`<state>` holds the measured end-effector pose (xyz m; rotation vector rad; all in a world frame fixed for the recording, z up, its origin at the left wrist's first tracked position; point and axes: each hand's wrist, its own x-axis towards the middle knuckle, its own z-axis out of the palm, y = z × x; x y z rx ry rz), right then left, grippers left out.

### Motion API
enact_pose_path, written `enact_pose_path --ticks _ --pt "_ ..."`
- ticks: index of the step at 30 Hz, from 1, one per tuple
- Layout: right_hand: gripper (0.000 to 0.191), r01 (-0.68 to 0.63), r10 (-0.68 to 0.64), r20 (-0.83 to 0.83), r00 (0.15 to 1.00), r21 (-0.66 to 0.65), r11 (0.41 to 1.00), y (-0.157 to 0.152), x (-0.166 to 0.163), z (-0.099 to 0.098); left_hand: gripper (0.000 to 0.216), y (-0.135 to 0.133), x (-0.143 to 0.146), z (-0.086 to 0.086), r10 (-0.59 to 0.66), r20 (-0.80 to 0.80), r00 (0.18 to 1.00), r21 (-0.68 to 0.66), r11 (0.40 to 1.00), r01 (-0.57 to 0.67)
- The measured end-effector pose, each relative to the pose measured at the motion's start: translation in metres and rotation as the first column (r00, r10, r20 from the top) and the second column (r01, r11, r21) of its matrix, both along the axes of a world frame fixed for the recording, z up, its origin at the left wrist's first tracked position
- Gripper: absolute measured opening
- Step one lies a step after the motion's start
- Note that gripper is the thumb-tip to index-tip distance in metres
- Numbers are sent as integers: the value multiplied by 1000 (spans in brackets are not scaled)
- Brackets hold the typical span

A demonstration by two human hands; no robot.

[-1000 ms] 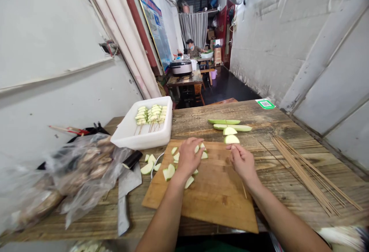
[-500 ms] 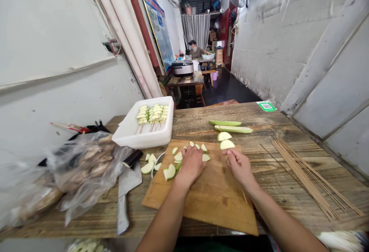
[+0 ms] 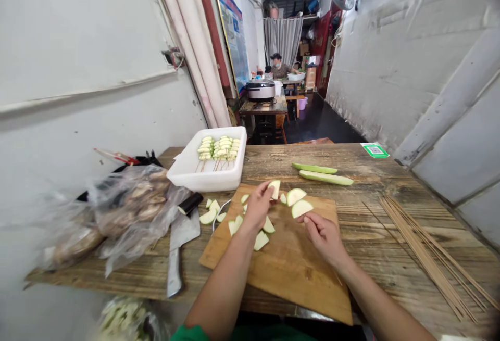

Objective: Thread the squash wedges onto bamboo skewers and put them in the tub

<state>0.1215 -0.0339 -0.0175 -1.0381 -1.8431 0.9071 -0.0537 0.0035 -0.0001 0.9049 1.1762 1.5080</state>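
My left hand (image 3: 258, 206) pinches a pale, green-edged zucchini slice (image 3: 275, 189) above the back of the wooden cutting board (image 3: 300, 273). To its right, my right hand (image 3: 321, 232) is closed around a thin bamboo skewer, mostly hidden by the fingers. Two half-moon zucchini slices (image 3: 301, 209) are threaded on that skewer, just beyond the fingertips. Loose zucchini slices (image 3: 261, 240) lie on the board beneath and around my left hand. Two long zucchini pieces (image 3: 326, 177) rest on the table behind the board.
A white tub (image 3: 207, 174) of finished skewers stands back left. Beside the board lie a cleaver (image 3: 174, 268), a dark eggplant piece (image 3: 190, 203) and plastic bags of mushrooms (image 3: 133, 211). Bare bamboo skewers (image 3: 425, 252) lie on the right. A person (image 3: 279, 67) sits far back.
My left hand has lifted off the pile with one slice and moved near the skewer tip. The skewer in my right hand has tilted leftward. The whole view has shifted slightly.
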Motion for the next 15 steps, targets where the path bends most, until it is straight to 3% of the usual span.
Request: enact_pose_path --ticks 2,4,9,15 --pt "23 -67 65 54 996 30 997 -2 -3 1 22 3 -5 4 -17 306 952 -44 999 32" --pt "23 -107 103 84 991 40 993 -4 -5 1 17 4 -11 5 -42 444 895 -50 996 72" --pt "21 -122 116 132 984 34 992 -6 -7 -1 19 6 -20 -2 -153 487 860 -9 984 180" --pt "21 -130 131 155 979 -13 991 -6 -8 -2 17 8 -21 -1 -39 534 845 -93 990 105"
